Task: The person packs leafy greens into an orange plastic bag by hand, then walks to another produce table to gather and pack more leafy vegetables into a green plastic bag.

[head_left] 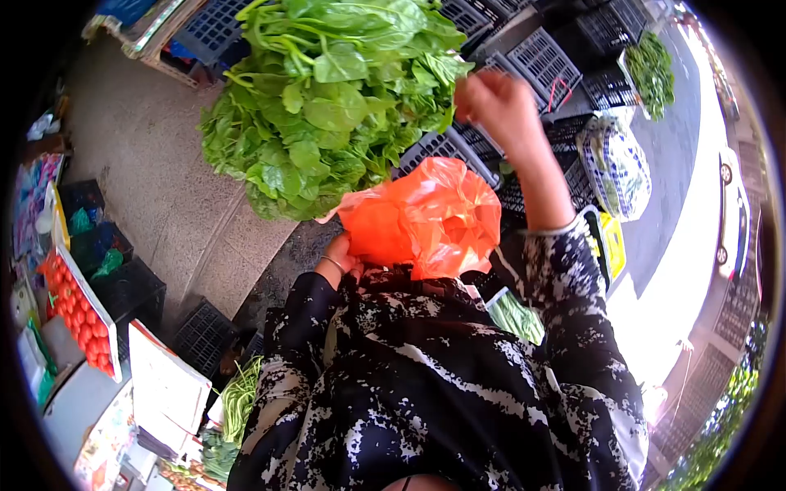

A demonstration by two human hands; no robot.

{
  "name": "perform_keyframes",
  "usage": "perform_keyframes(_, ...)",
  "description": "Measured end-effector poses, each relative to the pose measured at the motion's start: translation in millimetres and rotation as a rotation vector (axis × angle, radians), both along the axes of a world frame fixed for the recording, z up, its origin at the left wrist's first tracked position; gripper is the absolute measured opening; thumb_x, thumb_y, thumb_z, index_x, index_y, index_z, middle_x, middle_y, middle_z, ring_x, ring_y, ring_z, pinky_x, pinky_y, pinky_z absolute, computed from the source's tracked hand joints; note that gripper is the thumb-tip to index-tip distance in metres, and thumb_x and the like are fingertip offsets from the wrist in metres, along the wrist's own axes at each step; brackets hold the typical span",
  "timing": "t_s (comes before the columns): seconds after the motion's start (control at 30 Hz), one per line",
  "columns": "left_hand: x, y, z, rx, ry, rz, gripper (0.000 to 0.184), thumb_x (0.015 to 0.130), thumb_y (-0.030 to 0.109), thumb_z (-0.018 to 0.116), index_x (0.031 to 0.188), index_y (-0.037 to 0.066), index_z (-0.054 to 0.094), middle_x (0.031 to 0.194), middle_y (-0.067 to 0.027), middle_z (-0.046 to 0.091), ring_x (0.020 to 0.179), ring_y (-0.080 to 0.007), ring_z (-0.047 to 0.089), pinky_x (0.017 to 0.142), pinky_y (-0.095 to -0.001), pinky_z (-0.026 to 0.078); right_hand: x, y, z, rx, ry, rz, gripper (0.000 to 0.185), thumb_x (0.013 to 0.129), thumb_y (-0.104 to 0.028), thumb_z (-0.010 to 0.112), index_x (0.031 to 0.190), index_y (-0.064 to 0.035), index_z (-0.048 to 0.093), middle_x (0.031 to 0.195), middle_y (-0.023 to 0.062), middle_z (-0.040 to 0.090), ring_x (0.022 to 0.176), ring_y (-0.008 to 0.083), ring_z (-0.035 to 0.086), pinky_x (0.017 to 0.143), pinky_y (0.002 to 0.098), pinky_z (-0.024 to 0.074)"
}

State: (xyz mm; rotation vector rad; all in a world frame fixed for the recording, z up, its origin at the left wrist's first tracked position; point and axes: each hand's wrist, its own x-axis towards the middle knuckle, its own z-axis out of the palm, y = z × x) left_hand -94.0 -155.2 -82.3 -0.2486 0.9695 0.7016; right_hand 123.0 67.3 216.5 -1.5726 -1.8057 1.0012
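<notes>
At a roadside vegetable stall, two bare hands work by a mound of leafy greens (pixel 327 123).
The left hand's (pixel 339 252) fingers, partly hidden, close on the edge of a thin, crinkled orange plastic bag (pixel 434 219), puffed out just below the greens; the right hand's (pixel 498 105) fingers curl loosely at the leaves' edge, too blurred to tell whether they hold anything. Broad, smooth leaves spill over pale stems. Beyond stand slotted, hard plastic crates (pixel 544 64); round red tomatoes (pixel 80 315) fill a shallow box off left.

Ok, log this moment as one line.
left hand: holding orange bag | right hand: raised beside leafy greens, contact unclear | crates: nearby
</notes>
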Motion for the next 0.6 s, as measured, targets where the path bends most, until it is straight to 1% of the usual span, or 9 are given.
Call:
perform_keyframes(0.07, -5.3, -2.3, 0.2, -0.035, 0.016, 0.001, 0.035, 0.091, 0.03, 0.038, 0.115, 0.009, 0.05, 0.112, -0.0074, 0.057, 0.1, -0.0272, 0.055, 0.079, -0.0436, 0.048, 36.7, -55.8, -89.4, -0.132, -0.24, 0.152, 0.029, 0.081, -0.032, 0.057, 0.077, -0.0035, 0.064, 0.069, 0.0112, 0.064, 0.062, 0.0263, 0.062, 0.059, 0.0353, 0.049)
perform_keyframes(0.13, -11.2, -2.9, -2.3, 0.062, -0.097, 0.058, 0.037, 0.09, 0.033, 0.037, 0.119, 0.012, 0.048, 0.119, -0.0082, 0.053, 0.108, -0.0253, 0.051, 0.086, -0.0461, 0.044, 34.0, -139.1, -145.0, -0.335, -0.124, 0.373, 0.024, 0.081, -0.025, 0.054, 0.096, -0.0076, 0.062, 0.083, 0.018, 0.062, 0.077, 0.0321, 0.061, 0.069, 0.0373, 0.0481)
perform_keyframes(0.17, -16.2, -3.1, -8.6, 0.124, -0.353, 0.106, 0.037, 0.09, 0.031, 0.038, 0.119, 0.01, 0.048, 0.118, -0.0085, 0.053, 0.108, -0.0258, 0.051, 0.091, -0.046, 0.041, 14.0, -188.5, -143.3, -0.415, -0.13, 0.559, 0.026, 0.08, -0.02, 0.052, 0.102, -0.009, 0.06, 0.089, 0.0197, 0.062, 0.082, 0.0327, 0.06, 0.072, 0.0381, 0.0471)
perform_keyframes(0.23, -19.9, -0.8, -24.7, 0.158, -0.363, 0.094, 0.037, 0.09, 0.032, 0.037, 0.118, 0.01, 0.048, 0.116, -0.0084, 0.054, 0.105, -0.0266, 0.052, 0.087, -0.0443, 0.044, 4.8, -195.7, -124.9, -0.659, -0.097, 0.598, 0.031, 0.075, -0.012, 0.056, 0.104, -0.0029, 0.057, 0.097, 0.0187, 0.061, 0.092, 0.0332, 0.058, 0.079, 0.037, 0.0459)
perform_keyframes(0.27, -19.8, -2.8, -31.5, 0.192, -0.375, 0.083, 0.037, 0.091, 0.033, 0.036, 0.117, 0.01, 0.048, 0.115, -0.0083, 0.055, 0.102, -0.0273, 0.054, 0.083, -0.0426, 0.046, 8.2, -210.5, -149.1, -0.616, 0.214, 0.599, 0.026, 0.076, -0.009, 0.056, 0.101, -0.0022, 0.059, 0.095, 0.0175, 0.062, 0.09, 0.0288, 0.06, 0.078, 0.0345, 0.0463)
perform_keyframes(0.3, -1.9, 7.9, 2.8, 0.226, -0.111, 0.125, 0.039, 0.091, 0.033, 0.038, 0.119, 0.008, 0.046, 0.119, -0.0088, 0.053, 0.106, -0.0266, 0.052, 0.088, -0.0434, 0.044, 11.5, -213.9, -160.0, -0.686, 0.28, 0.584, 0.024, 0.077, -0.009, 0.056, 0.099, -0.0023, 0.06, 0.094, 0.0165, 0.063, 0.089, 0.0262, 0.06, 0.077, 0.0333, 0.0464)
perform_keyframes(0.37, 19.0, 29.7, 51.6, 0.273, -0.108, 0.121, 0.039, 0.091, 0.033, 0.038, 0.12, 0.007, 0.046, 0.12, -0.0091, 0.052, 0.108, -0.0266, 0.051, 0.089, -0.0438, 0.043, 16.8, -222.4, -170.0, -0.749, 0.359, 0.549, 0.021, 0.078, -0.009, 0.055, 0.097, -0.0023, 0.061, 0.092, 0.0155, 0.064, 0.089, 0.0237, 0.061, 0.076, 0.0321, 0.0464)
perform_keyframes(0.53, 7.3, 38.0, 41.1, 0.288, -0.076, 0.085, 0.041, 0.092, 0.033, 0.037, 0.124, 0.008, 0.043, 0.124, -0.0091, 0.05, 0.11, -0.0263, 0.05, 0.09, -0.0436, 0.043, 21.5, -201.9, -140.9, -0.87, 0.106, 0.236, 0.019, 0.08, -0.008, 0.051, 0.094, -0.0021, 0.062, 0.087, 0.0123, 0.064, 0.082, 0.0222, 0.062, 0.072, 0.0322, 0.0475)
perform_keyframes(0.6, -5.9, 33.5, 31.7, 0.216, -0.178, 0.099, 0.042, 0.092, 0.034, 0.036, 0.125, 0.008, 0.042, 0.125, -0.0087, 0.049, 0.111, -0.026, 0.049, 0.089, -0.0429, 0.043, 22.0, -201.8, -172.9, -0.347, 0.048, -0.006, 0.02, 0.079, -0.008, 0.049, 0.092, -0.0013, 0.063, 0.08, 0.0153, 0.064, 0.072, 0.0274, 0.063, 0.069, 0.0344, 0.0487)
